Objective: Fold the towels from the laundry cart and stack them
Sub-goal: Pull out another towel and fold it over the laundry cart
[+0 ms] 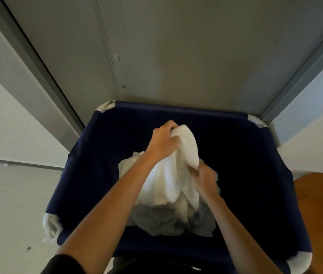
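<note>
Navy fabric laundry cart (89,175), deep; crumpled white linens (156,222) heaped at the bottom. Both hands reach in: left hand (163,141) grips the white towel (178,167) at its top, bunched; right hand (204,178) pinches its lower edge, raised above the heap.

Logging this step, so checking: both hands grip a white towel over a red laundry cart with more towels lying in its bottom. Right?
Not quite: the laundry cart is navy blue, not red, as the head view shows. The rest holds: the left hand and right hand both grip the white towel over it, with more towels lying in its bottom.
</note>
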Demonstrator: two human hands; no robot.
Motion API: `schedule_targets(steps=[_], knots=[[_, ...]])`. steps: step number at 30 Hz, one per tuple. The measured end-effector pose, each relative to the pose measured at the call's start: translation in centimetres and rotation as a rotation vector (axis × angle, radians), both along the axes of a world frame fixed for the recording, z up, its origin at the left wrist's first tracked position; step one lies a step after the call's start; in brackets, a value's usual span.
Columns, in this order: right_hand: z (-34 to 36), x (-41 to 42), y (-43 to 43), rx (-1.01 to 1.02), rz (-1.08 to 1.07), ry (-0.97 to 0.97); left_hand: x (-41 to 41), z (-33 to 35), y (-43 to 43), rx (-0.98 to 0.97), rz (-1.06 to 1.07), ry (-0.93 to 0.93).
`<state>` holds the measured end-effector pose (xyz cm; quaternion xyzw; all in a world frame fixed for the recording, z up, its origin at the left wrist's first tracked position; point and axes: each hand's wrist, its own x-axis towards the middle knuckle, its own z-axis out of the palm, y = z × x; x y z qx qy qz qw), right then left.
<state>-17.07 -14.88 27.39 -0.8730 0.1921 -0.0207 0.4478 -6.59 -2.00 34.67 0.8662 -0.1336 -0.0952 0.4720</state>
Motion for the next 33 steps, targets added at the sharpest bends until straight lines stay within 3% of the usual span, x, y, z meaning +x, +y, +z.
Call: schedule_targets(steps=[5, 7, 9, 12, 14, 17, 22, 28, 33], knots=[[2.7, 1.5, -0.9, -0.072, -0.005, -0.139, 1.5, -1.9, 2.0, 0.247, 0.115, -0.059], [3.9, 2.8, -0.8, -0.006, 0.018, -0.090, 1.0, -2.2, 1.8, 0.187, 0.086, -0.077], [4.1, 3.9, -0.2, -0.008, 0.052, -0.021, 0.3, -2.2, 1.2, 0.076, -0.086, 0.056], [3.7, 4.6, 0.4, 0.039, 0.005, -0.038, -0.3, -2.4, 0.5, 0.162, -0.311, 0.152], [3.9, 4.7, 0.2, 0.143, -0.026, -0.098, -0.4, -2.8, 0.3, 0.201, -0.310, 0.147], [4.3, 4.9, -0.4, 0.132, 0.013, -0.166, -0.1, -3.5, 0.0, 0.173, -0.264, 0.113], [4.2, 4.9, -0.9, 0.204, -0.024, -0.135, 0.4, -3.5, 0.0, 0.078, -0.233, 0.090], [3.4, 3.7, -0.3, 0.168, -0.034, -0.102, 0.8, -2.6, 0.5, -0.088, -0.052, 0.131], [2.4, 2.7, 1.2, 0.100, 0.081, -0.062, 1.1, -1.6, 0.4, -0.153, -0.052, 0.186]])
